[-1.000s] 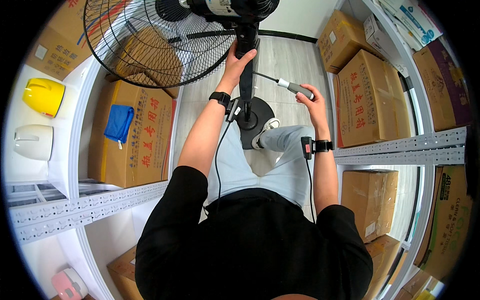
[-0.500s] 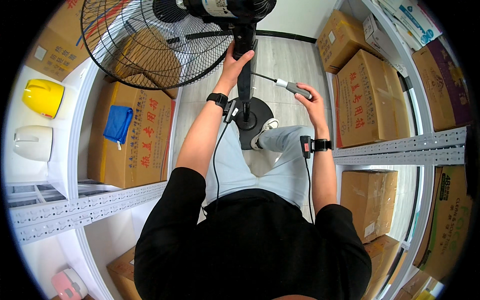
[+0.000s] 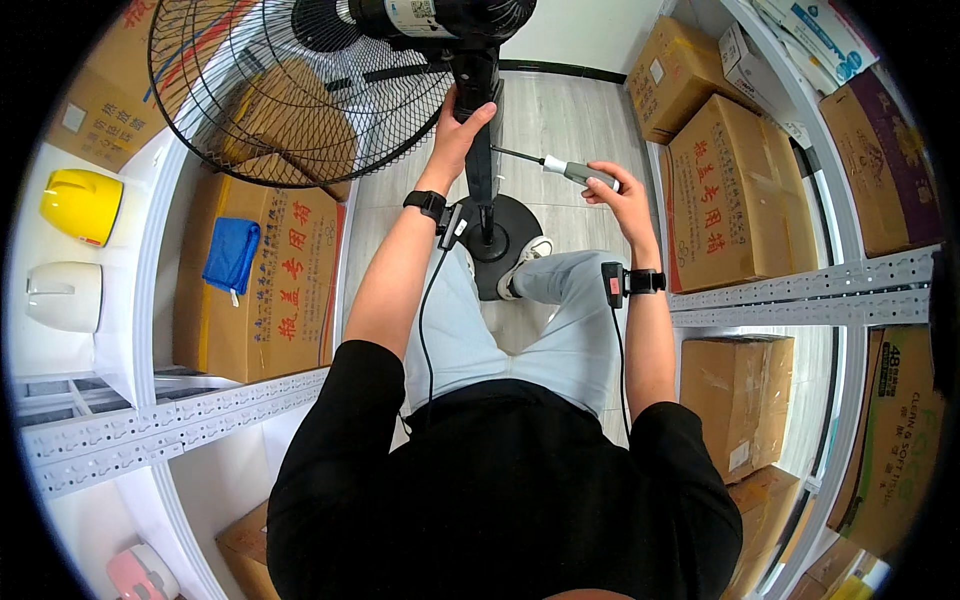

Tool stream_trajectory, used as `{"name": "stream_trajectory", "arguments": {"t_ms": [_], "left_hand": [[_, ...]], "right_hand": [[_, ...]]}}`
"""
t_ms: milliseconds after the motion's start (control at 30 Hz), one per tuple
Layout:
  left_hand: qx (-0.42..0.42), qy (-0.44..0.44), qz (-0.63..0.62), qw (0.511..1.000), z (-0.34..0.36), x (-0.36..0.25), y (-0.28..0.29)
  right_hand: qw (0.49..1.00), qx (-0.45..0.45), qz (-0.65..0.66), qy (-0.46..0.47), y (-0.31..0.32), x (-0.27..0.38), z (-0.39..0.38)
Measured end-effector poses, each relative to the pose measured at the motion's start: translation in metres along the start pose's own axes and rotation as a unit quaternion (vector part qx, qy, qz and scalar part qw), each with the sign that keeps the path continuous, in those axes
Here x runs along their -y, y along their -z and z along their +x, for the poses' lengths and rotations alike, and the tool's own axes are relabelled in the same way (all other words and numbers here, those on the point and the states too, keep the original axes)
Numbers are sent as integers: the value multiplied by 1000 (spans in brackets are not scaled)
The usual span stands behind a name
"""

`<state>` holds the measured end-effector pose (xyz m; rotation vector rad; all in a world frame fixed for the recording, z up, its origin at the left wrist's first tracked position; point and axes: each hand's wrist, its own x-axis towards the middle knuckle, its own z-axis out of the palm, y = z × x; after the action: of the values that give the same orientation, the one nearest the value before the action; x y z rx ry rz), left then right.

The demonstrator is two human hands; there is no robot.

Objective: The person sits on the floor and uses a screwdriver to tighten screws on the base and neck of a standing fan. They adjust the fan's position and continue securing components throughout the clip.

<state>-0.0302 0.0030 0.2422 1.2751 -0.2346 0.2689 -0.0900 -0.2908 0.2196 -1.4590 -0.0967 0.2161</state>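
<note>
Standing upright between two shelving units (image 3: 780,290), one pedestal fan (image 3: 481,178) has its column gripped by the left hand (image 3: 455,142). The right hand (image 3: 622,195) pinches the handle of one screwdriver (image 3: 578,172); its tip meets the column's right edge in view, contact unconfirmed. Open floor (image 3: 560,110) extends rightward to the shelf edge. The grille overlaps the left shelf edge in view. Left shelving carries one blue cloth (image 3: 232,253) and two kettles (image 3: 80,208), yellow and white.
</note>
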Motion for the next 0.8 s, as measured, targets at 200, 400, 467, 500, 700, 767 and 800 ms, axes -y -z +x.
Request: {"name": "stream_trajectory", "arguments": {"t_ms": [200,400,467,500,700,767,800], "left_hand": [[-9,-9,9,1000,2,3,1],[2,-1,9,1000,1,2,1],[-7,-1,11,1000,1,3,1],[-8,-2,10,1000,1,3,2],[-5,4,14,1000,0,0,1],[-18,9,13,1000,-1,3,-1],[-15,8,11,1000,-1,2,0]], "right_hand": [[953,-31,-197,228,-11,-22,-11],[994,-49,-55,85,-17,-13,-17],[947,-68,-203,240,-23,2,-22],[906,-76,-274,314,-26,8,-24],[911,-66,-273,301,-20,1,-22],[910,-56,-267,312,-16,-1,-18],[910,-51,-264,317,-14,-2,-16]]}}
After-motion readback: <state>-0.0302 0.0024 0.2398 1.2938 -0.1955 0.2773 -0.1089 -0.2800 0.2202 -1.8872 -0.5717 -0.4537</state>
